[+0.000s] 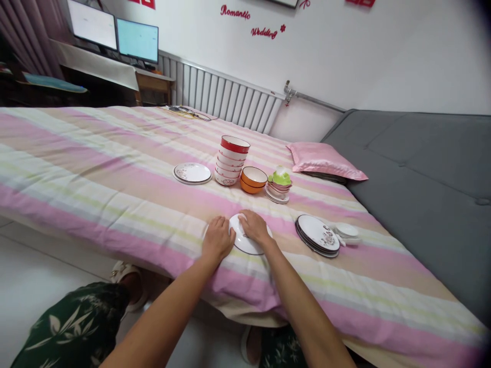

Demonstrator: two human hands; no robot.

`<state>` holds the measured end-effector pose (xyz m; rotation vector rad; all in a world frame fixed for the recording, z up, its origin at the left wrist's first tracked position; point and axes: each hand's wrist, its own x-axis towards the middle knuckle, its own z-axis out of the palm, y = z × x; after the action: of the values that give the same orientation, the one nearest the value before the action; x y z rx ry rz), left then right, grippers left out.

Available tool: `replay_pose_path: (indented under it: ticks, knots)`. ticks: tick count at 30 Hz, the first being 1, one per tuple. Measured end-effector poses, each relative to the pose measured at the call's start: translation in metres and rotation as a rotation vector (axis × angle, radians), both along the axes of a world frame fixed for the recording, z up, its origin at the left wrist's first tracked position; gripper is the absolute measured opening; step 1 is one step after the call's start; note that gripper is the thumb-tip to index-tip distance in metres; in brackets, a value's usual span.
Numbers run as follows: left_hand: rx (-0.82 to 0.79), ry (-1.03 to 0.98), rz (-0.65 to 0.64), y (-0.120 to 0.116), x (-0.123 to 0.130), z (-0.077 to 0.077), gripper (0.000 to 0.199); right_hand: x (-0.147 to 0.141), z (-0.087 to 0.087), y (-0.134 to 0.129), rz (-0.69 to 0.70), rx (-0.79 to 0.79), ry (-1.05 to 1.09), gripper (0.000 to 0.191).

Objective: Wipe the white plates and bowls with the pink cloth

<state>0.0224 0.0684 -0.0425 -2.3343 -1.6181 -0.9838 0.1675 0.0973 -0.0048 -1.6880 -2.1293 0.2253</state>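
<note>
A white plate with a dark rim (pixel 245 243) lies on the striped bedspread between my hands. My left hand (pixel 219 237) is at its left edge, fingers curled together, with the thumb at the rim. Over the plate's upper part reaches my right hand (pixel 253 226), its fingers bent onto the surface near the far rim. Behind are a patterned plate (pixel 192 173), a tall stack of white bowls with a red one on top (pixel 230 161), orange bowls (pixel 253 180) and small dishes with a green one (pixel 281 177). To the right sits a stack of dark-rimmed plates (pixel 317 235).
Small white dishes (pixel 347 231) sit beside the right plate stack. A pink pillow (pixel 326 159) rests near the grey headboard (pixel 414 168). Cables (pixel 187 111) lie at the bed's far edge, before a radiator (pixel 222 92). The bed's near edge is close to my legs.
</note>
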Motion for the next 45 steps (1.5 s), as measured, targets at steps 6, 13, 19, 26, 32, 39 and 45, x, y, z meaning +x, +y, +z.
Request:
replay_pose_path:
  ticks: [6, 13, 19, 26, 32, 39, 45]
  knots:
    - [0.001, 0.017, -0.001, 0.000, 0.000, -0.002, 0.025, -0.009, 0.000, -0.028, 0.156, 0.086, 0.033, 0.032]
    - [0.007, 0.033, -0.003, 0.000, 0.000, -0.001, 0.024, 0.007, -0.011, -0.071, 0.268, 0.254, 0.065, 0.033]
    - [0.006, 0.021, 0.005, 0.001, 0.000, -0.001, 0.025, 0.026, -0.018, -0.082, 0.037, 0.239, 0.060, 0.037]
    - [0.007, 0.014, 0.007, 0.001, 0.000, -0.001, 0.024, 0.033, -0.013, -0.055, -0.238, 0.113, 0.056, 0.036]
    - [0.010, 0.009, 0.004, 0.002, 0.000, -0.003, 0.024, 0.025, -0.006, -0.012, -0.343, -0.064, -0.069, 0.034]
    - [0.006, 0.001, 0.001, 0.002, -0.001, -0.003, 0.024, 0.000, 0.003, 0.001, -0.196, -0.035, -0.143, 0.028]
    - [0.002, 0.014, 0.007, 0.002, -0.001, -0.003, 0.025, -0.014, 0.011, -0.010, 0.027, 0.006, -0.139, 0.027]
